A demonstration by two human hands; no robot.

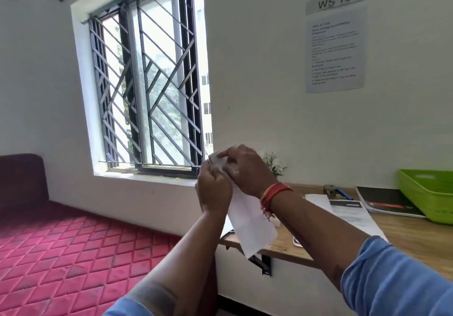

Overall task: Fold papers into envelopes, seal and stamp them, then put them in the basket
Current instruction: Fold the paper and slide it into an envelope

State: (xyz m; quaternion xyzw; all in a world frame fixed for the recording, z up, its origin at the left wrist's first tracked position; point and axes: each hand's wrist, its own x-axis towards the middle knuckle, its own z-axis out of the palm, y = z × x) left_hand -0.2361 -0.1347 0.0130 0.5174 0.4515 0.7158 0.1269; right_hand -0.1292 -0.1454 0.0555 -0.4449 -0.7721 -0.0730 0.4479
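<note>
I hold a white envelope (252, 225) up in the air in front of the window, its long side hanging down over the table's left end. My left hand (213, 188) grips its upper part from the left. My right hand (245, 168) pinches the top end, where a small crumpled bit of paper shows between the fingers. A green plastic basket (426, 193) stands at the table's far right. Printed sheets (353, 215) lie flat on the wooden table (404, 237) behind my right forearm.
A dark booklet with a red pen (384, 204) lies beside the basket. A small metal object and a blue pen (335, 190) sit near the wall, with a white flower plant (274, 163). A red quilted mattress (73, 254) fills the left. An instruction sheet (335, 48) hangs on the wall.
</note>
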